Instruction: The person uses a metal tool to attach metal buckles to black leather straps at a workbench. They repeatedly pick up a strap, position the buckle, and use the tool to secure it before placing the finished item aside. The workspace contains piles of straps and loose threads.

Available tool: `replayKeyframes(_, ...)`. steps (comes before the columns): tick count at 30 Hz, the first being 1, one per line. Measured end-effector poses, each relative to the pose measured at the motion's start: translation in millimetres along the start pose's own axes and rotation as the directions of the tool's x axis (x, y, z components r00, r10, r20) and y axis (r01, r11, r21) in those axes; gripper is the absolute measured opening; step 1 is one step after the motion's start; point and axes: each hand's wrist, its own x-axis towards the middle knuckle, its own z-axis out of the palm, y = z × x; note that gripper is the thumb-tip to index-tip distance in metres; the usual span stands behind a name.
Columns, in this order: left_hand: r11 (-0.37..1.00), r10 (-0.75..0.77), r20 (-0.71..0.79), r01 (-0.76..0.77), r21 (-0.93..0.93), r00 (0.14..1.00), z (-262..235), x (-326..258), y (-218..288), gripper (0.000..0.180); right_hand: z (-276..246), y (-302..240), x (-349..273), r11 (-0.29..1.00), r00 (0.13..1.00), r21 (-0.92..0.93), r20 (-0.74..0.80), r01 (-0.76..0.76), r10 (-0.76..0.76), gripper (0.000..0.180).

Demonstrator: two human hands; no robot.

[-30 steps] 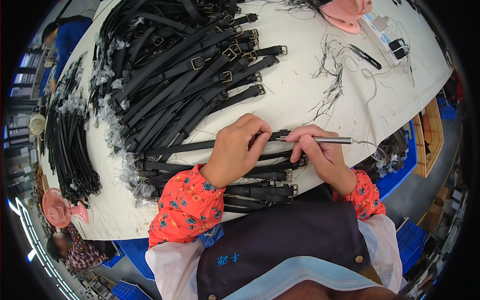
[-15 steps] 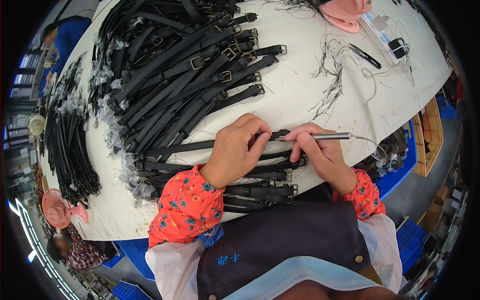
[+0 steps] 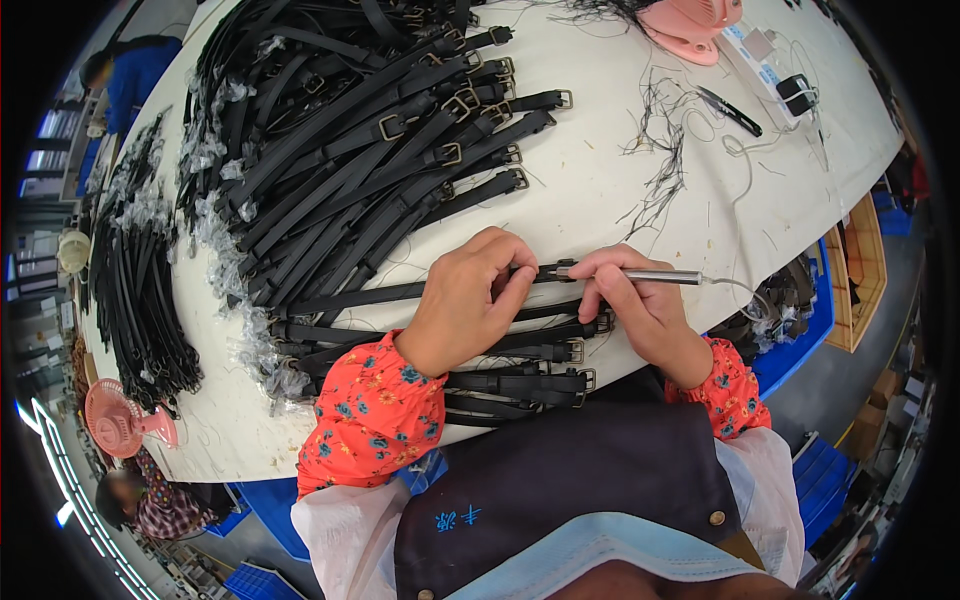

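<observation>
My left hand [image 3: 472, 298] is closed over a black belt [image 3: 375, 295], thumb and index finger pinched close to its buckle end. The belt runs under this hand across the white table. My right hand [image 3: 640, 310] grips a slim silver pen-shaped tool [image 3: 660, 276] with a thin cable at its back end. Its tip points left and meets or nearly meets the belt's buckle end; exact contact is hard to make out. Several more black belts with metal buckles [image 3: 588, 380] lie below my hands, near the table's front edge.
A large heap of black belts [image 3: 340, 150] with clear plastic wrap covers the far left. Loose black threads [image 3: 660, 170], a black cutter knife [image 3: 732, 113], a white power strip [image 3: 765, 75] and a pink fan [image 3: 690, 30] sit far right. A blue bin [image 3: 815, 325] stands beside the table.
My left hand's fingertips have shifted slightly left, exposing more of the belt's end by the tool tip. My right hand and the tool are almost still.
</observation>
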Motion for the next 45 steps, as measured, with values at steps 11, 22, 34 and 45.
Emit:
replayKeyframes(11,1.000,0.018,0.018,-0.018,0.000,1.000,-0.8,0.1,-2.3,0.003,2.5,2.8,1.0,1.000,1.000,0.022,-0.007,0.007,-0.006,0.029)
replayKeyframes(22,0.996,-0.085,-0.025,0.084,-0.018,0.996,-0.3,-0.3,1.1,0.011,2.8,7.5,-2.6,0.994,0.995,0.080,-0.076,0.077,-0.071,0.029)
replayKeyframes(34,0.969,0.131,0.360,-0.196,0.149,0.924,-29.3,-18.3,15.5,0.035,7.6,3.2,4.1,0.955,0.977,-0.209,0.030,0.212,-0.210,0.021)
replayKeyframes(45,0.684,-0.195,0.312,-0.099,0.723,0.930,-67.2,-119.8,25.1,0.136,8.8,3.1,4.1,0.919,0.974,-0.327,0.114,0.222,-0.195,0.015)
